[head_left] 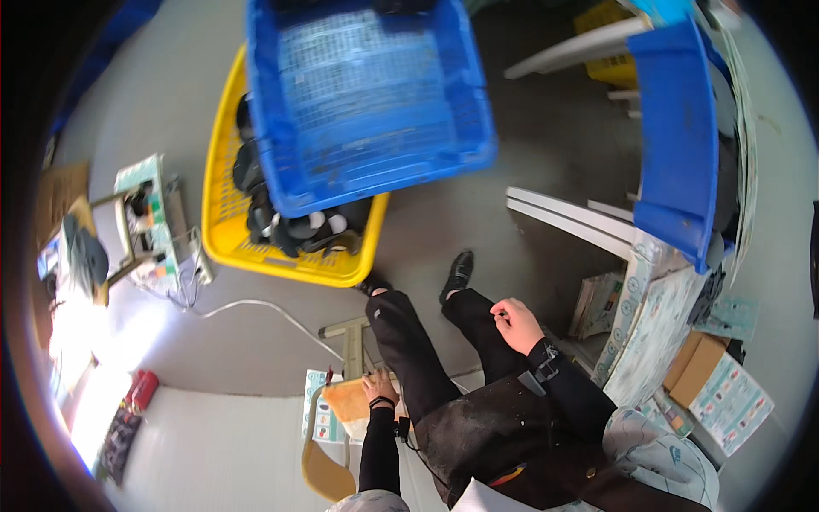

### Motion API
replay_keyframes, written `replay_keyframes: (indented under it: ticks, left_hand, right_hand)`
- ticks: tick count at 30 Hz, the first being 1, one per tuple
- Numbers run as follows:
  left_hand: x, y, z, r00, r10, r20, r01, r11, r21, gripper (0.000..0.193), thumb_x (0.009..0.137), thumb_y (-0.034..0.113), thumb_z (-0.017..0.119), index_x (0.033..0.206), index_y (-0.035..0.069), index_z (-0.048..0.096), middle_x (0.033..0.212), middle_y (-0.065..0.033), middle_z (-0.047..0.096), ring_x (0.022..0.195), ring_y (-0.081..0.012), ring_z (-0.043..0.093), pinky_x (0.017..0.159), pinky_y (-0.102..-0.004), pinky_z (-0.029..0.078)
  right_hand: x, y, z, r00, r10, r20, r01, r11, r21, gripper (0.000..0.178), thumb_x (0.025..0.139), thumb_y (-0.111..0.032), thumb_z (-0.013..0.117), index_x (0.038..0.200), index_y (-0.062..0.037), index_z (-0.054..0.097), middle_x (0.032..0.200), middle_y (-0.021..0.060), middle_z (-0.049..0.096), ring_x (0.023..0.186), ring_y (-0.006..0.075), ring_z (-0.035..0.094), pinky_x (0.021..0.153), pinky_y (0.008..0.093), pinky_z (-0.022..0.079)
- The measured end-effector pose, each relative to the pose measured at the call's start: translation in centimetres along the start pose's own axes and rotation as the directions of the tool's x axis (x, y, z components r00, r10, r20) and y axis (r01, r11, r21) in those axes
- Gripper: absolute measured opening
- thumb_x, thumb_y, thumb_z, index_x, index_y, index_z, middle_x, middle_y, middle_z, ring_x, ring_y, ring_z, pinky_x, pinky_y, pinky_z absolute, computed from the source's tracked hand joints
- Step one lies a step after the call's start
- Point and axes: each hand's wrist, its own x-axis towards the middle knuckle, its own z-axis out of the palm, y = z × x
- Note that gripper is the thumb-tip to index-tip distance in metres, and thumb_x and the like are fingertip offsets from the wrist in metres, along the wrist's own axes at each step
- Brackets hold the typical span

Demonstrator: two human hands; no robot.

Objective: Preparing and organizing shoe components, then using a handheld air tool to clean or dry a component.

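My left hand point(380, 389) grips the front edge of a chair point(348, 401) with a tan padded seat, beside my left leg. My right hand point(519, 326) hangs above my right knee, its fingers curled in with nothing visible in them. Ahead of my feet a blue plastic crate point(375, 179) rests askew over a yellow plastic basket point(333, 269). Inside the basket lie several dark rounded pieces point(290, 232), some with pale spots; their kind is unclear. The blue crate's mesh bottom shows, with dark things at its far end.
At the right, a blue bin point(676, 145) sits on white legs, near stacked boards and an open cardboard box point(695, 369). To the left stand a small machine point(145, 213) on a stand and a grey cable point(256, 303) across the floor. A red object point(142, 391) lies lower left.
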Motion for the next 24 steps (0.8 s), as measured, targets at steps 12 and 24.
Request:
replay_keyframes:
  ticks: [12,24]
  left_hand:
    - [10.0,6.5,3.4,0.950,0.201,0.241,-0.283,0.881,0.380,0.038,0.098,0.041,0.052,0.116,0.015,0.073,0.122,-0.0112,0.070,0.114,-0.0315,0.067,0.089,-0.0482,0.057]
    - [24.4,15.1,-13.4,0.885,0.280,0.372,-0.349,0.928,0.132,0.030,0.093,0.030,0.055,0.110,0.011,0.069,0.115,-0.0163,0.073,0.106,-0.0348,0.069,0.085,-0.0461,0.055]
  right_hand:
    - [-9.0,13.5,-5.4,0.946,0.213,-0.244,-0.129,0.940,0.317,0.009,0.091,-0.004,0.062,0.100,-0.0045,0.062,0.094,0.0131,0.065,0.088,0.0324,0.065,0.075,0.0401,0.052]
    - [-15.3,23.3,-1.5,0.782,0.566,-0.262,-0.393,0.774,0.497,0.032,0.092,-0.021,0.067,0.120,-0.0086,0.058,0.127,0.0150,0.052,0.122,0.0372,0.052,0.100,0.0479,0.047]
